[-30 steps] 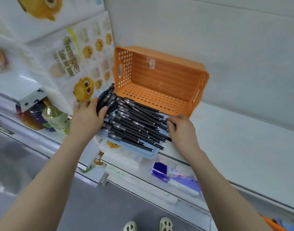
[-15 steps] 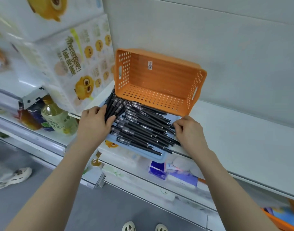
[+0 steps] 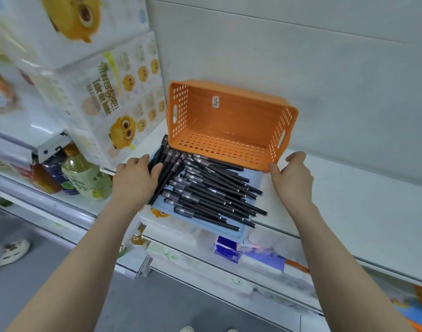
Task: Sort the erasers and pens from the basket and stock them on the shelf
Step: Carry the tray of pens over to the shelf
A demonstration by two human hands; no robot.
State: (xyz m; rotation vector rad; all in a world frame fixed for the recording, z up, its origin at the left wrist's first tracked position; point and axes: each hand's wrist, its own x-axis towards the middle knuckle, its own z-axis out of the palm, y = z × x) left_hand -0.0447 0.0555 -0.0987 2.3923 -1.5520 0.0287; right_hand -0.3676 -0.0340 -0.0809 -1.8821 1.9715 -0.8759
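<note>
Pens (image 3: pixel 205 195) are lying in a loose black heap on a pale blue tray (image 3: pixel 243 232) at the front of the shelf (image 3: pixel 348 200), just below an orange basket (image 3: pixel 229 121) that is resting on its side, showing nothing inside. A person's left hand (image 3: pixel 133 180) is curling fingers and thumb round the cap ends of a few pens. The right hand (image 3: pixel 293 178), fingers apart and relaxed, is hovering at the basket's lower right corner, touching it or nearly so. Squaring the heap is probably calling for inward pushes from both sides, since several tips are overhanging the tray's right rim. Lifting the basket rather than dragging it is looking wiser.
</note>
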